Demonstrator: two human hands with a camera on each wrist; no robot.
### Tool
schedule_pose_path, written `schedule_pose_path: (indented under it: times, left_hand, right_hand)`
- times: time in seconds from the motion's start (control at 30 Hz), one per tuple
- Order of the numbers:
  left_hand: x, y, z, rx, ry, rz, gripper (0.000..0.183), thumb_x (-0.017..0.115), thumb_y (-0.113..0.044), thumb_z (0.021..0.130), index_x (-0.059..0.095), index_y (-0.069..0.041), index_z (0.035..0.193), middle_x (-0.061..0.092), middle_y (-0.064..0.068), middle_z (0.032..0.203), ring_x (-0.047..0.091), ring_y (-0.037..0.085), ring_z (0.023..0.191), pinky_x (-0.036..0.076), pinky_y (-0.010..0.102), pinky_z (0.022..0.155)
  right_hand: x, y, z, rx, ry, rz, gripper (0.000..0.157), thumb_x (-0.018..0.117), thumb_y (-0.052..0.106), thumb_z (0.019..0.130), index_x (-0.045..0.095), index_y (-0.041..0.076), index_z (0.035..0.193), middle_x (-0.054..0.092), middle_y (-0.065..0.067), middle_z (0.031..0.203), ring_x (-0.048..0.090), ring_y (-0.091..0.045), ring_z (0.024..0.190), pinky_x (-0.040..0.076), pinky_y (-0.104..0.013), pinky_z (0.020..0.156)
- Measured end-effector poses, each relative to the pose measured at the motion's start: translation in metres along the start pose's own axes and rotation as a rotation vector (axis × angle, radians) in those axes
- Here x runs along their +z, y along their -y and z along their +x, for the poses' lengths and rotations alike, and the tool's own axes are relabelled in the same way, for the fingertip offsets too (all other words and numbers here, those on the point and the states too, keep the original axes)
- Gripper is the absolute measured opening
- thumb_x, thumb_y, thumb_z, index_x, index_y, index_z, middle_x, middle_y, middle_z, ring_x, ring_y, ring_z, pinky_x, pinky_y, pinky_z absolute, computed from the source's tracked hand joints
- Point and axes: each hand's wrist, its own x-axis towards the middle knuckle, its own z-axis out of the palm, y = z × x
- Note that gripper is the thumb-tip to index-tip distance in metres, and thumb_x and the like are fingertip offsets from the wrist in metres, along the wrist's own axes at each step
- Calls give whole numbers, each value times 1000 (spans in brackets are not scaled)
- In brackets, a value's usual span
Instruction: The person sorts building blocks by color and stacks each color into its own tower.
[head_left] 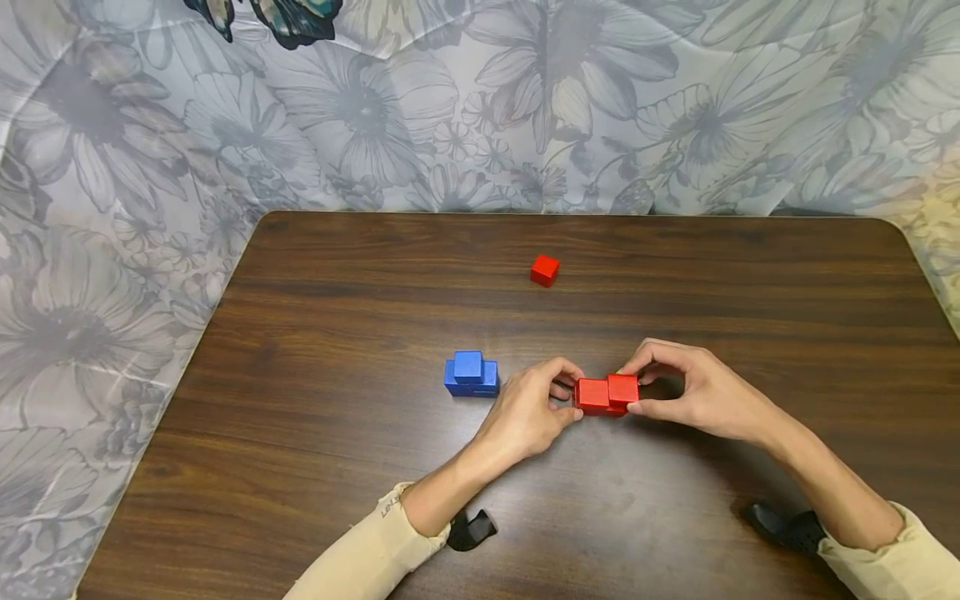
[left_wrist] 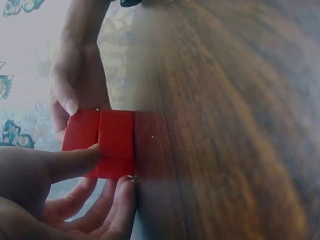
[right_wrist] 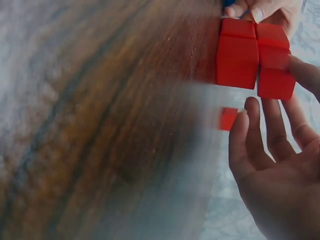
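Note:
Several red blocks [head_left: 593,397] stand packed together in two layers on the table, right of centre. At their left end my left hand [head_left: 531,408] pinches a block between thumb and fingers. My right hand [head_left: 697,392] holds the upper red block [head_left: 623,388] at the right end, thumb on the near side and a fingertip on the far side. The left wrist view shows the left thumb lying across the red blocks [left_wrist: 116,137], fingers beneath. In the right wrist view a finger touches the upper red block [right_wrist: 276,82], while other right-hand fingers are spread.
A small group of blue blocks [head_left: 471,377] stands left of the left hand, one block raised on top. A single red block [head_left: 544,270] lies farther back on the brown wooden table [head_left: 337,308]. Behind the table hangs a flowered cloth [head_left: 450,108].

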Motion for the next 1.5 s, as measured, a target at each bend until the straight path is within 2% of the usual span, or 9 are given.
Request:
schedule_pose_path:
  times: [0.33,0.8,1.2,1.33,1.5]
  left_hand:
    - [0,-1,0,8,-9,12,37,83,-10,81,67,-16,114,70,-5,106,66,4,90,50,18,76]
    - [0,0,1,2,-17,4,37,83,-7,80,68,-17,112,71,-5,106,66,6,91,50,17,76]
    - [0,0,1,-2,-10,2,38,83,-6,80,67,-17,113,70,-5,106,65,6,91,50,18,76]
    - [0,-1,1,1,-16,16,38,83,-7,80,67,-17,113,70,-5,106,65,5,91,50,18,76]
    - [1,-1,0,11,-21,28,38,83,-7,80,67,-17,114,70,-5,106,65,5,90,50,17,77]
  right_hand:
    - [0,0,0,28,40,73,37,86,8,77,67,24,104,67,8,102,68,-14,88,54,-26,79]
    - [1,-1,1,15,76,127,36,83,8,81,65,21,109,66,3,106,69,-17,93,56,-28,81]
    - [0,2,-1,-14,85,111,43,82,7,82,64,17,120,65,0,113,67,-16,93,54,-26,81]
    - [-5,3,2,-8,82,85,44,83,11,81,64,16,120,66,2,115,67,-15,95,54,-25,81]
    - [-13,7,9,-20,60,52,44,84,10,80,65,12,120,68,-2,117,66,-18,98,51,-22,84]
